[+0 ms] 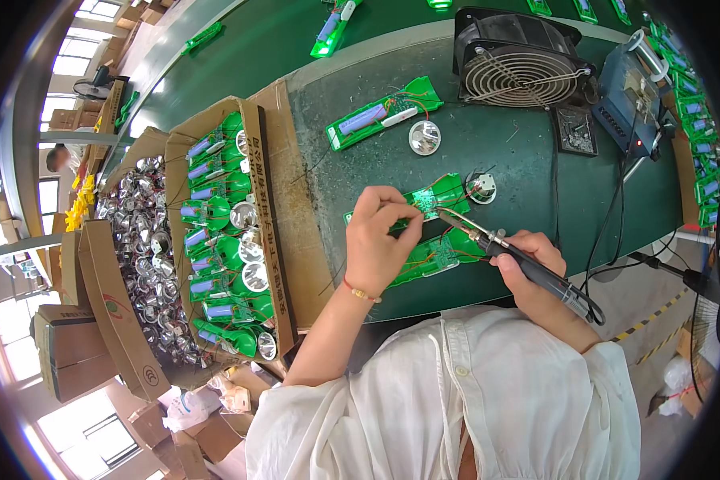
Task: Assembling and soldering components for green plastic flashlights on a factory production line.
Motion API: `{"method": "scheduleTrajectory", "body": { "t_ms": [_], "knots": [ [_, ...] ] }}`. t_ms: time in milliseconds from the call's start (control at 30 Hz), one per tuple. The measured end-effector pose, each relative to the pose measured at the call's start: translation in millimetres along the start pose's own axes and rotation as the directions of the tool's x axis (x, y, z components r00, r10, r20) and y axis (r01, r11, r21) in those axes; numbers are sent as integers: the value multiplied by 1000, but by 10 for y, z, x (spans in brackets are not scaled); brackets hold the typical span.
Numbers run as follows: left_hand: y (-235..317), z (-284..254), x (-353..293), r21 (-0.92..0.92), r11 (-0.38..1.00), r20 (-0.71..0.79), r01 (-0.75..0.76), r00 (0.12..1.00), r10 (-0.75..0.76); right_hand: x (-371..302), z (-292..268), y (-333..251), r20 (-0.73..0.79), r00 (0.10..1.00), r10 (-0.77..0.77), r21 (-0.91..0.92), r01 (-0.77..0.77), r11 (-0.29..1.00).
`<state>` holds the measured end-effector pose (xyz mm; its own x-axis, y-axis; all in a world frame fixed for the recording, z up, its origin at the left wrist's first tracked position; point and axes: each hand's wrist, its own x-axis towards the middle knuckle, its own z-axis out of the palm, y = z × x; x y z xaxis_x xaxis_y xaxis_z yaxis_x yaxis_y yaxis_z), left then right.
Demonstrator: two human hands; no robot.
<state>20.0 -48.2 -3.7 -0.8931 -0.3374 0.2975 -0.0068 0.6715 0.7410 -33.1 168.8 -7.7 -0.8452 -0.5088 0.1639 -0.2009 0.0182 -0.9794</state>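
My right hand (538, 268) is wrapped round the black handle of a soldering iron (546, 282). Its metal tip reaches the small circuit board (428, 204) in a green plastic flashlight housing (450, 190). At the left side of that board, my left hand (378, 242) is pinched, and whatever sits between its fingertips is hidden. A round reflector (482, 189) lies at the housing's right end. Nearer to me is a second green housing (428, 258) with red wires, partly covered by my left hand. Farther off lies another housing with a purple battery cell (363, 120), beside a shiny reflector (425, 138).
A black fan (524, 76) and a blue soldering station (628, 100) stand at the far right, with a small dark tray (576, 130) between. Leftward are a carton of wired green housings (220, 212) and loose reflectors (140, 248). Cables (616, 216) hang at the right.
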Motion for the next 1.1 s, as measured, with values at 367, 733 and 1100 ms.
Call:
{"method": "scheduleTrajectory", "body": {
  "t_ms": [367,733,1100],
  "knots": [
    [46,37,28,52,992,-2,117,993,-117,64,91,-30,-94,981,169,-43,-174,984],
    [33,55,13,107,992,-13,72,997,-71,74,94,-30,-74,985,158,-37,-161,986],
    [46,48,33,117,989,-6,86,996,-86,-8,-18,-44,-75,996,52,9,-52,999]
  ]
}}
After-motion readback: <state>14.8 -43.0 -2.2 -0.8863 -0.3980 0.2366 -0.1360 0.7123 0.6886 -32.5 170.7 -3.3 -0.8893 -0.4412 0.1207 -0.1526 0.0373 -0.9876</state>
